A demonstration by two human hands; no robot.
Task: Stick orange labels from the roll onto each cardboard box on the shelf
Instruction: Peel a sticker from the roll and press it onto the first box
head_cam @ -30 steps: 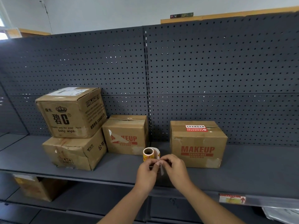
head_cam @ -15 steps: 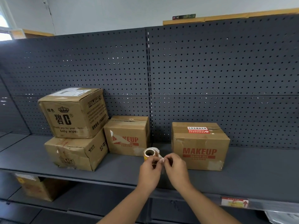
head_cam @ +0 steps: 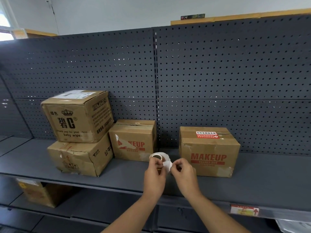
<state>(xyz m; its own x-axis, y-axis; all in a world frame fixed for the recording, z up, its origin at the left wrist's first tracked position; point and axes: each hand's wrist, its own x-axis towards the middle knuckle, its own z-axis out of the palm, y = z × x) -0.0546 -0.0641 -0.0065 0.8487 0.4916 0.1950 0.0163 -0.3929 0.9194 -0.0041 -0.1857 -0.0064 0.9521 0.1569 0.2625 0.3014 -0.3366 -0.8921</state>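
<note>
Label roll (head_cam: 157, 159), light and papery, sits pinched in my left hand (head_cam: 154, 178) above the shelf (head_cam: 117, 175) while my right hand (head_cam: 184, 173) nips its limp white tail (head_cam: 167, 165), best peeled by a corner, 4 boxes beyond.

Label roll (head_cam: 158, 158) midair; four worn boxes (head_cam: 208, 151) on shelf (head_cam: 269, 179).

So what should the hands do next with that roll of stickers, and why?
Probably peel one label free. The left hand holds the label roll while the right hand pinches its loose white strip, and no label looks free yet. Then it could go on the nearest MAKEUP box, just right of the hands.
</note>
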